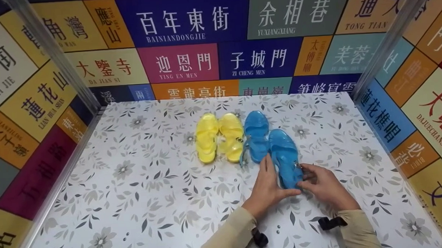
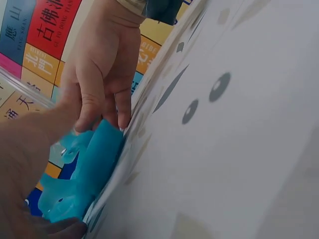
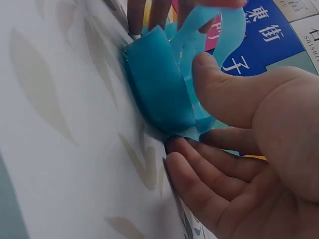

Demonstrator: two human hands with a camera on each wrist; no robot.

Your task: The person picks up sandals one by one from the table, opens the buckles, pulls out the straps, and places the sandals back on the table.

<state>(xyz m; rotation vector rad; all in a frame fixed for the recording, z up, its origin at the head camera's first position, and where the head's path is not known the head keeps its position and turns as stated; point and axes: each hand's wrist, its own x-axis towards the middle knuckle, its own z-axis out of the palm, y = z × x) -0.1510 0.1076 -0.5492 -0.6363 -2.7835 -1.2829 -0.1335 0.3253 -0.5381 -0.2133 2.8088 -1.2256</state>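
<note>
A blue jelly sandal (image 1: 283, 147) lies on the patterned table, toe pointing away, between both hands. My left hand (image 1: 266, 189) lies along its left side, fingers straight, thumb reaching across behind the heel. At the heel and buckle side, my right hand (image 1: 326, 182) holds the sandal with bent fingers and thumb. In the right wrist view, the right thumb (image 3: 214, 82) and fingers sit about the blue heel (image 3: 159, 84). The other blue sandal (image 1: 256, 124) lies just left and farther back, its strap loose at the side.
Two yellow jelly sandals (image 1: 207, 126) stand side by side left of the blue ones, toes away. The table (image 1: 135, 202) has a leaf-and-flower print. Panels with street-name signs (image 1: 183, 21) rise at the back and both sides, with clear corner posts (image 1: 59, 52).
</note>
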